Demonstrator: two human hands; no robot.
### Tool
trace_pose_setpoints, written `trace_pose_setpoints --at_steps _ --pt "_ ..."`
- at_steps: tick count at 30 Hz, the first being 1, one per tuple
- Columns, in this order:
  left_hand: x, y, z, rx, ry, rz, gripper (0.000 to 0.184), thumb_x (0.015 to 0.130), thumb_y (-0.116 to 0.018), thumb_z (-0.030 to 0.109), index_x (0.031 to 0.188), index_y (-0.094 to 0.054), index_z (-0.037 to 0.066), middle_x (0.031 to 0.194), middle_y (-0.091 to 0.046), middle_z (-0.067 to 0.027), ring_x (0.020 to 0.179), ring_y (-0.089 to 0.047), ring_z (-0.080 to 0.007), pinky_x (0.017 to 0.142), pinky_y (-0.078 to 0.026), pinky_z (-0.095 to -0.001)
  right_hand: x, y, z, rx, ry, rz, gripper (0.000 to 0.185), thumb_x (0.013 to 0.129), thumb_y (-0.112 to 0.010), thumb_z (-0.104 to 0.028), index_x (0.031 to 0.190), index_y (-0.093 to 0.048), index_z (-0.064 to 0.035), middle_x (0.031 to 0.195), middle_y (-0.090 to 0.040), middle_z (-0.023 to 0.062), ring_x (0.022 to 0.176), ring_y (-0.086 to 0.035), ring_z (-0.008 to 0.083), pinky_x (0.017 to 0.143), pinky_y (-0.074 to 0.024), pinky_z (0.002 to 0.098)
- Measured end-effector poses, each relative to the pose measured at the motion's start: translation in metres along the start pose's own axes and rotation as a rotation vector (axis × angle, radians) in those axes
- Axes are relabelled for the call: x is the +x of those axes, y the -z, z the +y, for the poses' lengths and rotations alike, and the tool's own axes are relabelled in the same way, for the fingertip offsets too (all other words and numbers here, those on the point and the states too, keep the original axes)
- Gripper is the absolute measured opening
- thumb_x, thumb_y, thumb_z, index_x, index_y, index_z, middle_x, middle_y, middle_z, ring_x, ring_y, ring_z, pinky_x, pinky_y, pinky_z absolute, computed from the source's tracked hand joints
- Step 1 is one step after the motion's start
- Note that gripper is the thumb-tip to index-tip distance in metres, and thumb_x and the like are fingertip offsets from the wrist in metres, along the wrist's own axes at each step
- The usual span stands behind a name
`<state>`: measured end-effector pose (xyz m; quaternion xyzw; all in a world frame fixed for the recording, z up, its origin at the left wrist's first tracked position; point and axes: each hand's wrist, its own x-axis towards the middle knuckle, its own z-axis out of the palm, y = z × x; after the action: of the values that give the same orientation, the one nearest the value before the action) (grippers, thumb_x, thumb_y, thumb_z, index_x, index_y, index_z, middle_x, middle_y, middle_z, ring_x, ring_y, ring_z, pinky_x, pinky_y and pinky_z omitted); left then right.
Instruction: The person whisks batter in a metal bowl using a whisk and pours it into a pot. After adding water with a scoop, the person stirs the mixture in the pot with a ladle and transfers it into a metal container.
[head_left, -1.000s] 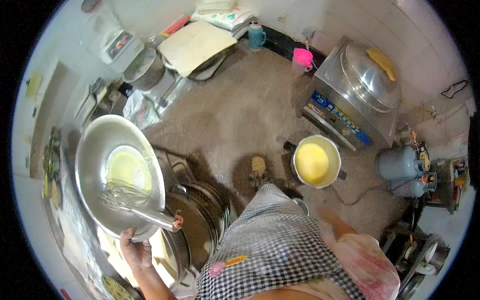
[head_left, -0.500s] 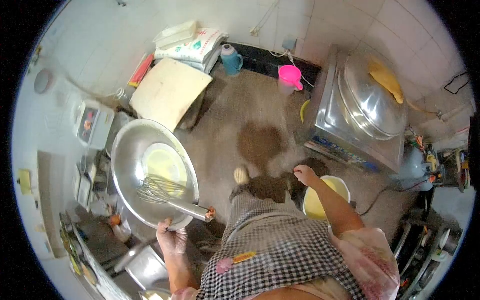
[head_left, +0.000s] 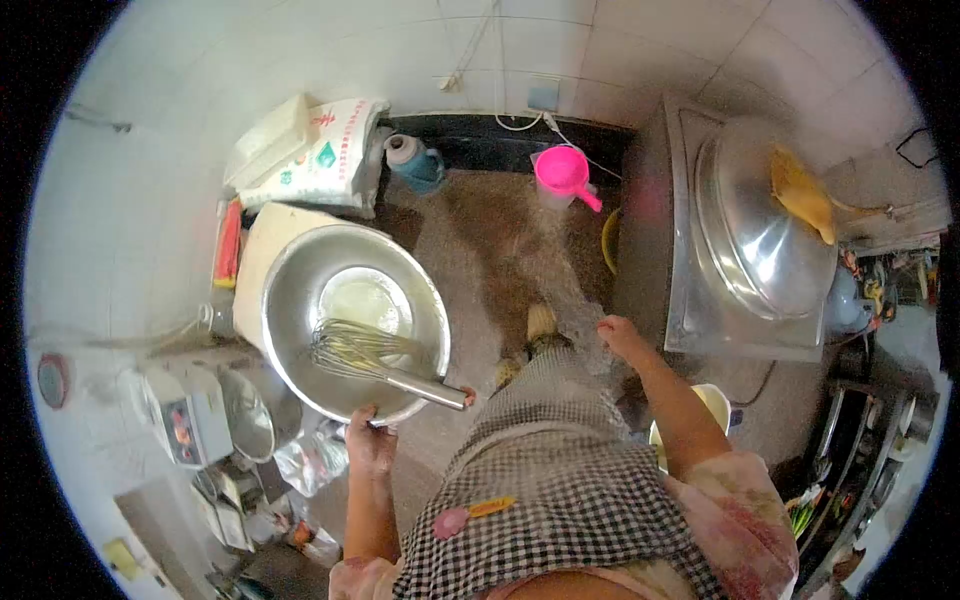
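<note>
The metal bowl, with the whisk leaned inside, is clamped at its rim by the left hand — closure of the right hand cannot be determined.

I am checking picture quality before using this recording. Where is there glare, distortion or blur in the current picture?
In the head view, fisheye distortion curves the scene inside black corners; also in the head view, strong glare on the domed lid and softer shine inside the metal bowl; same head view, fine print on the white sack is too soft to read.
</note>
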<state>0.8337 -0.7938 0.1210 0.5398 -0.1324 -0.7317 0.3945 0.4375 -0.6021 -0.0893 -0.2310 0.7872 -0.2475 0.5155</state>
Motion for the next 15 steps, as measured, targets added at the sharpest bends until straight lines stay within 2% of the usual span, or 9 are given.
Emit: trace_pose_setpoints --at_steps 2,4,6,8,9,10,12,15 --pt "0.038 -0.019 0.006 0.093 0.066 -0.006 0.028 0.069 -0.055 0.006 0.096 -0.051 0.002 0.092 -0.058 -0.0063 0.078 -0.059 -0.0204 0.067 -0.053 -0.0316 0.037 0.021 -0.023 0.049 -0.071 0.034 0.029 0.084 -0.051 -0.017 0.107 -0.055 0.0005 0.081 -0.058 0.009 0.068 -0.056 0.0153 0.057 -0.0451 0.0285" --pt "0.068 -0.055 0.0 0.116 0.027 0.034 0.031 0.069 -0.055 0.007 0.1 -0.05 0.003 0.093 -0.057 -0.0067 0.081 -0.058 -0.0207 0.067 -0.052 -0.0325 0.08 0.043 -0.04 0.192 -0.151 0.076 0.029 0.084 -0.051 -0.018 0.105 -0.055 0.0003 0.08 -0.058 0.0089 0.069 -0.056 0.0153 0.057 -0.0454 0.0282" --pt "0.091 -0.095 -0.001 0.187 0.049 0.123 0.039 0.069 -0.057 0.009 0.107 -0.048 0.005 0.098 -0.056 -0.0071 0.087 -0.057 -0.0227 0.072 -0.051 -0.0351 0.172 0.048 0.021 0.138 -0.014 0.192 0.022 0.079 -0.053 -0.023 0.087 -0.058 -0.0025 0.076 -0.059 0.0137 0.069 -0.056 0.028 0.062 -0.0441 0.0397" --pt "0.114 -0.096 0.002 0.174 0.131 0.116 0.043 0.069 -0.058 0.009 0.11 -0.046 0.005 0.1 -0.055 -0.0073 0.089 -0.056 -0.0241 0.074 -0.051 -0.0357 0.212 0.043 0.025 0.039 -0.016 0.273 0.023 0.08 -0.052 -0.024 0.086 -0.057 -0.0028 0.078 -0.059 0.0143 0.071 -0.057 0.0316 0.065 -0.0444 0.0426" --pt "0.126 -0.1 0.002 0.166 0.183 0.121 0.045 0.069 -0.059 0.009 0.112 -0.045 0.006 0.102 -0.055 -0.0074 0.09 -0.056 -0.0248 0.075 -0.05 -0.036 0.221 0.056 0.0 -0.053 -0.087 0.282 0.025 0.082 -0.051 -0.022 0.094 -0.056 -0.0016 0.082 -0.06 0.0126 0.074 -0.058 0.0289 0.065 -0.0453 0.0398" --pt "0.143 -0.109 -0.003 0.149 0.159 0.033 0.046 0.069 -0.06 0.01 0.112 -0.045 0.006 0.1 -0.055 -0.0079 0.09 -0.056 -0.0263 0.079 -0.05 -0.0373 0.239 0.072 -0.022 -0.153 -0.154 0.289 0.028 0.084 -0.05 -0.02 0.103 -0.055 -0.0005 0.086 -0.06 0.0108 0.076 -0.058 0.0262 0.066 -0.0463 0.037" --pt "0.164 -0.138 -0.008 0.201 0.229 0.088 0.048 0.068 -0.059 0.008 0.113 -0.043 0.005 0.1 -0.055 -0.0091 0.093 -0.055 -0.0268 0.083 -0.049 -0.0391 0.283 0.087 -0.018 -0.279 -0.14 0.266 0.032 0.084 -0.05 -0.024 0.103 -0.054 0.0006 0.093 -0.059 0.0154 0.086 -0.056 0.034 0.077 -0.0444 0.0397" --pt "0.195 -0.146 -0.013 0.221 0.347 0.219 0.051 0.067 -0.058 0.004 0.115 -0.042 0.004 0.102 -0.054 -0.011 0.097 -0.054 -0.0287 0.088 -0.046 -0.0429 0.326 0.105 -0.036 -0.323 -0.265 0.295 0.038 0.083 -0.051 -0.029 0.108 -0.053 0.0005 0.101 -0.056 0.0189 0.096 -0.052 0.0361 0.084 -0.0423 0.0391"
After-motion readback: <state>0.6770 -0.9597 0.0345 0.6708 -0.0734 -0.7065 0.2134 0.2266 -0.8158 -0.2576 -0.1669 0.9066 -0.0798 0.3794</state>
